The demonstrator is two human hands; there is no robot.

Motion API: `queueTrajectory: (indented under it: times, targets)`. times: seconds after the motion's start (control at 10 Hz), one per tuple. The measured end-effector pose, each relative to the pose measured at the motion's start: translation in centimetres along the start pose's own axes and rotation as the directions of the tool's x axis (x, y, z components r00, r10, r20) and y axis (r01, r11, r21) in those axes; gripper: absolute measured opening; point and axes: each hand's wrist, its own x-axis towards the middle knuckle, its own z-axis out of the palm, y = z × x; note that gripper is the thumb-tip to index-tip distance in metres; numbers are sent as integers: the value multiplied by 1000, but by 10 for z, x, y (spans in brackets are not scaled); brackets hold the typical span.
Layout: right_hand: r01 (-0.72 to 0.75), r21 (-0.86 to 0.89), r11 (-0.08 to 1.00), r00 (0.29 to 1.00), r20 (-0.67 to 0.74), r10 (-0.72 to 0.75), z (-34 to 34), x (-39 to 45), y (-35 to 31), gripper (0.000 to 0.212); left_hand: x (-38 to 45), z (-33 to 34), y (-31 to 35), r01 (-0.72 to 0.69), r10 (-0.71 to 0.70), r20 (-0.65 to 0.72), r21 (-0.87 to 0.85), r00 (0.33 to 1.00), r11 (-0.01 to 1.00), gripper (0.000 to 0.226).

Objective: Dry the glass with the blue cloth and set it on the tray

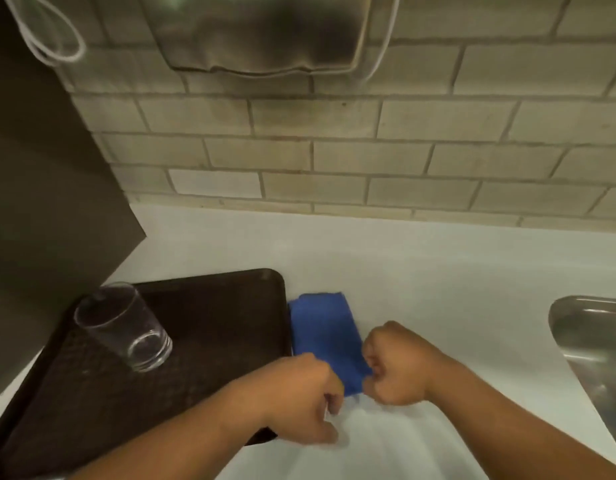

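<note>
Both hands low & close: left grip [310,396] curled, right grip [393,368] fisted.

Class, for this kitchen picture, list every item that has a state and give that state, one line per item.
glass: upright on the tray, empty, no hand on it.
blue cloth: folded, flat on the counter beside the tray.
tray: on the counter, holding only the glass.
left hand: fingers curled at the cloth's near edge.
right hand: fisted at the cloth's near corner.
sink: partly in view; contents unclear.
</note>
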Motion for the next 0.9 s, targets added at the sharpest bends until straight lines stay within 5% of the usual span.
queueTrajectory:
  times: [0.1, 0.2, 0.3, 0.5, 0.9]
  targets:
    - [30, 120, 992, 988, -153, -12, 6, 18, -1, 16, 24, -1, -3, 139, -135, -367, -16, 920, 990, 8]
    - [30, 124, 992, 992, -125, -15, 13, 44, -10, 40, 56, -2, -14, 388, -294, -390, 190, 873, 902, 76]
    - [65, 13, 998, 998, 18, -65, 34, 56, -15, 76, 75, 12, -21, 395, -357, -170, 341, 918, 853, 121]
    - [21, -143, 990, 999, 42, -15, 64, 45, -10, 78, 79, 42, -34, 295, -225, -214, 394, 951, 870, 128]
    - [-98, -58, 994, 995, 20, 99, 39, 53, -30, 84, 68, 10, -33, 248, -189, -207, 315, 960, 916, 134]
